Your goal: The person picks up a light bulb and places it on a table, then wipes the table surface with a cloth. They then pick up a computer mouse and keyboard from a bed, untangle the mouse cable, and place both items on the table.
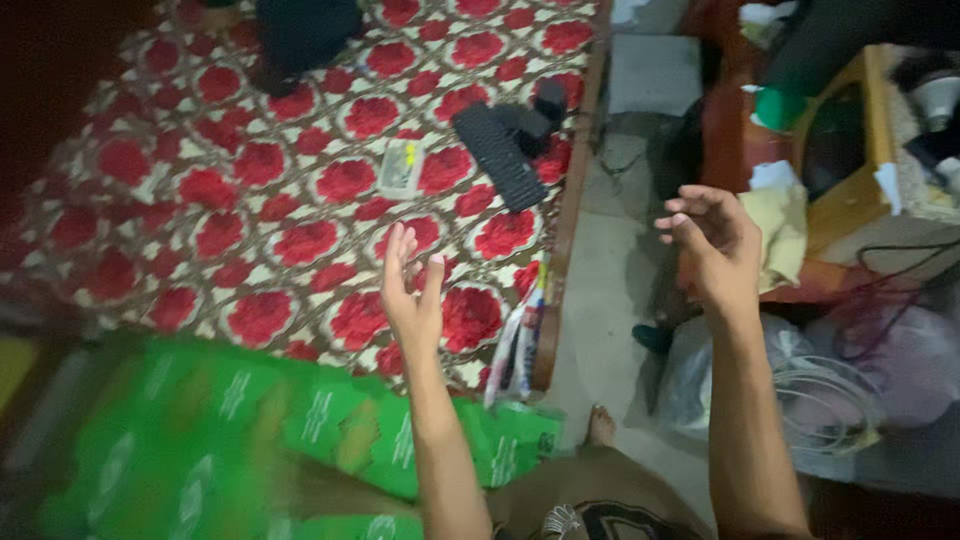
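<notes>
Left hand (pixel 413 290) raised over bed, fingers straight and together, palm flat, holding nothing. Right hand (pixel 712 240) raised over floor gap beside bed, fingers loosely curled, empty. Both hands in air, touching nothing. Red-flowered bedsheet (pixel 250 200) under left hand. Small clear plastic box (pixel 401 168) and black keyboard (pixel 499 155) lie farther up sheet, well apart from hands. Green patterned cloth (pixel 250 430) at near edge, blurred. Coiled white cable (pixel 825 395) on floor near right forearm.

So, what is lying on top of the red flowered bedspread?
On the bedspread lie a black keyboard, a small clear box, dark cloth and a green patterned sheet. Whatever is under the sheet is hidden.
</notes>
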